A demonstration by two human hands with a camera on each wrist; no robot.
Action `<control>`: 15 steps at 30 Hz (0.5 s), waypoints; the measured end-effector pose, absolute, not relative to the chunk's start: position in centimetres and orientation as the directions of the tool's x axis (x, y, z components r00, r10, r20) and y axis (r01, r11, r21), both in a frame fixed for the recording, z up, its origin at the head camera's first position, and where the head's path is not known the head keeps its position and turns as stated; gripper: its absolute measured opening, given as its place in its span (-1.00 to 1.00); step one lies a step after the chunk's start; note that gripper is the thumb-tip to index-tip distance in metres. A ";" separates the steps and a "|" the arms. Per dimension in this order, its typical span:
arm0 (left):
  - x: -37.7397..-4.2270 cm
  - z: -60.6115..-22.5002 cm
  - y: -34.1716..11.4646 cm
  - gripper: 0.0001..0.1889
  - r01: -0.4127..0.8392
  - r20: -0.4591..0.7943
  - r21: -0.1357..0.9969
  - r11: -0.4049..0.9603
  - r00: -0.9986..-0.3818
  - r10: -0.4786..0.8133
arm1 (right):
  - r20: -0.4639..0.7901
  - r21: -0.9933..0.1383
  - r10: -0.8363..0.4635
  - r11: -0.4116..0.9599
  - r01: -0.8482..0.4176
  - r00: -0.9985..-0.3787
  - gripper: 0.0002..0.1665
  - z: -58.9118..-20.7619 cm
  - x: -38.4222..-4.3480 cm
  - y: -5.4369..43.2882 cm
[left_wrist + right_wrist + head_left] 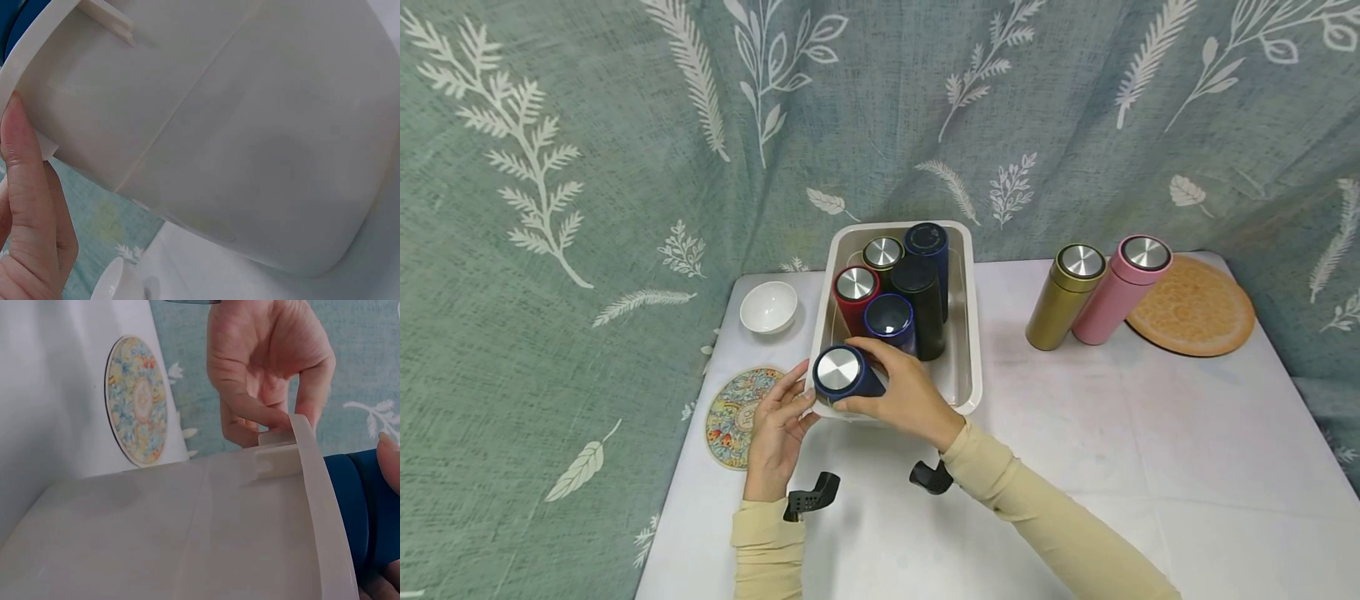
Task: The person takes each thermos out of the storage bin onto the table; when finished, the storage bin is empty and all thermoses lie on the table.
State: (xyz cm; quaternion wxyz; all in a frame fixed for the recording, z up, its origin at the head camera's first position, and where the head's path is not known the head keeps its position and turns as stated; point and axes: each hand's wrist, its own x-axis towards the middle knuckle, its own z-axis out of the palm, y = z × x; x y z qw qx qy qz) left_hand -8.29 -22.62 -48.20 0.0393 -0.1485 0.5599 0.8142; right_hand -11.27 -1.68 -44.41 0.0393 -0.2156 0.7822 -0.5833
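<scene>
My right hand (902, 387) grips a dark blue thermos (868, 385) with a shiny silver lid, at the near left corner of a whitish plastic tub (976, 367). In the right wrist view, the blue thermos (347, 506) shows just past the tub's rim, with only my right thumb and part of the fingers visible. My left hand (778, 429) pinches the tub's rim at that corner, as the right wrist view of this left hand (269, 375) shows. Inside the tub stand several more thermoses, among them a red one (850, 310), a black one (928, 308) and a blue one (891, 317).
Right of the tub, a gold thermos (1052, 312) and a pink thermos (1108, 304) stand side by side. Behind them lies a round orange-brown mat (1198, 308). A white bowl (768, 307) and a colourful round mat (730, 425) are on the left. A green leaf-patterned cloth (880, 108) hangs behind.
</scene>
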 end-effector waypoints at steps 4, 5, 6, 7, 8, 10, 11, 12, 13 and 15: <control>-8.3 -48.2 -22.6 -0.44 -0.228 -0.285 0.900 -0.372 -0.953 -0.105 | 0.180 -0.926 -0.398 0.240 -0.291 -0.900 -0.01 -44.4 -11.4 -1.8; -8.3 -48.3 -22.6 -0.44 -0.228 -0.285 0.899 -0.373 -0.953 -0.105 | 0.173 -0.927 -0.403 0.241 -0.287 -0.899 0.00 -44.4 -11.4 -1.8; -8.3 -48.3 -22.6 -0.45 -0.229 -0.286 0.899 -0.374 -0.953 -0.104 | 0.167 -0.928 -0.406 0.243 -0.282 -0.898 0.01 -44.4 -11.4 -1.8; -8.3 -48.3 -22.6 -0.45 -0.229 -0.287 0.898 -0.376 -0.952 -0.105 | 0.163 -0.928 -0.407 0.247 -0.280 -0.899 0.02 -44.4 -11.3 -1.8; -8.3 -48.3 -22.6 -0.46 -0.229 -0.288 0.897 -0.378 -0.952 -0.105 | 0.161 -0.928 -0.409 0.248 -0.279 -0.898 0.02 -44.4 -11.3 -1.8; -8.3 -48.3 -22.6 -0.46 -0.230 -0.289 0.896 -0.380 -0.952 -0.103 | 0.161 -0.925 -0.406 0.256 -0.281 -0.900 0.00 -44.4 -11.3 -1.8; -8.3 -48.3 -22.6 -0.47 -0.230 -0.288 0.895 -0.381 -0.952 -0.103 | 0.161 -0.923 -0.404 0.261 -0.282 -0.900 -0.01 -44.4 -11.3 -1.8; -8.4 -48.3 -22.6 -0.46 -0.230 -0.288 0.895 -0.382 -0.952 -0.102 | 0.162 -0.922 -0.402 0.264 -0.283 -0.901 -0.01 -44.4 -11.3 -1.8; -8.4 -48.3 -22.6 -0.46 -0.229 -0.288 0.895 -0.383 -0.952 -0.103 | 0.162 -0.921 -0.402 0.266 -0.284 -0.901 -0.02 -44.4 -11.3 -1.8; -8.4 -48.3 -22.6 -0.46 -0.230 -0.289 0.895 -0.382 -0.952 -0.105 | 0.155 -0.921 -0.402 0.271 -0.279 -0.902 -0.03 -44.4 -11.3 -1.7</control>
